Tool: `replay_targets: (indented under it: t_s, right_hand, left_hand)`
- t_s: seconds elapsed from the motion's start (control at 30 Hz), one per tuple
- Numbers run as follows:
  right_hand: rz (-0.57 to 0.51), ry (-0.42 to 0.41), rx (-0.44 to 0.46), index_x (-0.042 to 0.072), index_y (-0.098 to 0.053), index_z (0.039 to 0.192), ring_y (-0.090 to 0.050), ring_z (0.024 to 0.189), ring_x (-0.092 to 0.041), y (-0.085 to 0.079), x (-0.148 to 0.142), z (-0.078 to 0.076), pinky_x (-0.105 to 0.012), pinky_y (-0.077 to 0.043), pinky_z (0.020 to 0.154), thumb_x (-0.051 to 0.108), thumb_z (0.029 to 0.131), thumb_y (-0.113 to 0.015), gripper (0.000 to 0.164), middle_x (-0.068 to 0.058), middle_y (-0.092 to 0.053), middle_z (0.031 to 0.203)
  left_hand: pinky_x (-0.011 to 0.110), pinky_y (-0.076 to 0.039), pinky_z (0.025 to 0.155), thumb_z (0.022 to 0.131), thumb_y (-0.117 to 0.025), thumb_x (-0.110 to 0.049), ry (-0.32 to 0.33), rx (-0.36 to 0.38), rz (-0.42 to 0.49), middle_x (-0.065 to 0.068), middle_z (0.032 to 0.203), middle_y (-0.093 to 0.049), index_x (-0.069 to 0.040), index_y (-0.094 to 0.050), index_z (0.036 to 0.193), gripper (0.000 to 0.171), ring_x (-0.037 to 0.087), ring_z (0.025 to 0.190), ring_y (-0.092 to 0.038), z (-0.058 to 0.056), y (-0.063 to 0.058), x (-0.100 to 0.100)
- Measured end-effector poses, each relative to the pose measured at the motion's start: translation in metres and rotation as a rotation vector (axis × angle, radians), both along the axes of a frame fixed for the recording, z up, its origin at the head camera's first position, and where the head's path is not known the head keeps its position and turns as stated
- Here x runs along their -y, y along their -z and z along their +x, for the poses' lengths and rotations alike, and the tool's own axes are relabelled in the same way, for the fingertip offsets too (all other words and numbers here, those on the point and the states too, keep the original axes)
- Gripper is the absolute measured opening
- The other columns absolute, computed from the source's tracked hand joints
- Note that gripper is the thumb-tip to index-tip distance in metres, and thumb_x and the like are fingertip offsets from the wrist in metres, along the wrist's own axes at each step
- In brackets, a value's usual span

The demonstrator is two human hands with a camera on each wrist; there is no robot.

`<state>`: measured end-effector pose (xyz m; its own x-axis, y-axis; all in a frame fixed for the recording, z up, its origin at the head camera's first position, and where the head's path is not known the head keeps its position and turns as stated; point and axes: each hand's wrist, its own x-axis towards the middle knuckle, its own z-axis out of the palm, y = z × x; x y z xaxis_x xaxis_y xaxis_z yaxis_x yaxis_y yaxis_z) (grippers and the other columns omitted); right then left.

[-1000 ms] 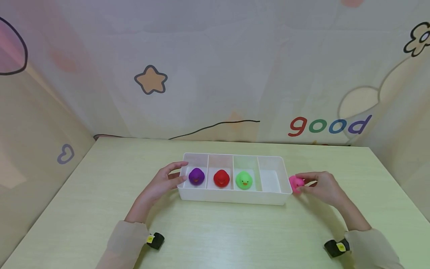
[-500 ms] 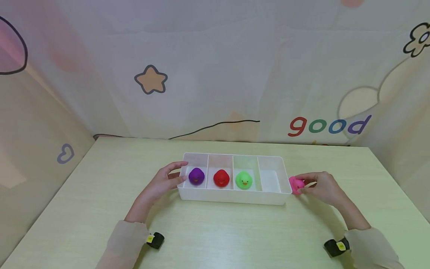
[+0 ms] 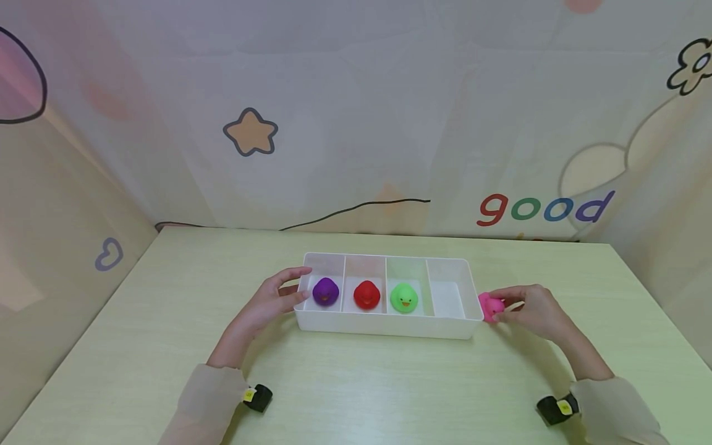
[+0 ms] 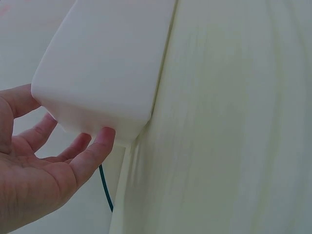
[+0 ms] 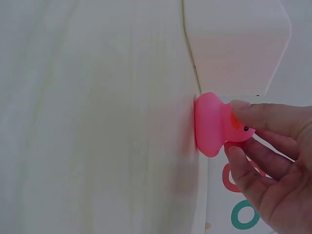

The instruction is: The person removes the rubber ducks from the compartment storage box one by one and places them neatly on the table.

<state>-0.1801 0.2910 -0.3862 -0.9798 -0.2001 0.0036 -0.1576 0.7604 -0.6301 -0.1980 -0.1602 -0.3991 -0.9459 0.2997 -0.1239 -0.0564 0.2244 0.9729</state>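
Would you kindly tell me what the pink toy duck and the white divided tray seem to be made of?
Pink toy duck: probably rubber or vinyl, smooth, fairly matte, judging by its rounded, evenly pink body.
White divided tray: likely moulded plastic, smooth with little shine, given its thin walls and rounded corners.

Star-printed backdrop [image 3: 356, 123] behind pale table [image 3: 389, 383]

head: soft, even light | bench [image 3: 361, 395]: pale sheen in front, soft shadows | wrist views: dimmer, greyer, low contrast
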Motion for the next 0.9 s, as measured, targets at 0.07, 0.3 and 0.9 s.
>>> replay_targets:
  t_s: [0.07,0.3,0.9]
  right_hand:
    - [0.004,-0.001,-0.015,-0.003,-0.065,0.106,-0.062,0.08,-0.026,-0.001,0.0,0.001,-0.025,-0.053,0.064,0.011,0.072,-0.076,0.038,-0.019,-0.064,0.096]
    - [-0.008,0.004,-0.09,-0.006,-0.061,0.112,-0.057,0.098,-0.04,-0.012,0.003,0.004,-0.042,-0.051,0.078,0.007,0.075,-0.073,0.04,-0.025,-0.059,0.111]
    - [-0.183,-0.049,-0.127,-0.006,-0.057,0.118,-0.057,0.102,-0.038,-0.038,0.043,0.006,-0.043,-0.045,0.086,0.008,0.077,-0.072,0.046,-0.023,-0.055,0.119]
  left_hand:
    - [0.046,-0.042,0.094,0.088,-0.06,-0.013,0.001,-0.003,0.002,0.014,0.142,-0.03,-0.009,-0.041,0.135,0.051,0.037,0.127,-0.035,0.0,0.0,0.0]
    - [0.045,-0.042,0.094,0.087,-0.061,-0.014,-0.001,-0.002,-0.001,0.014,0.141,-0.03,-0.01,-0.042,0.135,0.051,0.036,0.126,-0.036,0.0,0.0,0.0]
    - [0.046,-0.043,0.093,0.088,-0.06,-0.012,0.002,-0.004,0.016,0.015,0.141,-0.029,-0.007,-0.041,0.135,0.052,0.037,0.126,-0.036,0.001,-0.001,0.0]
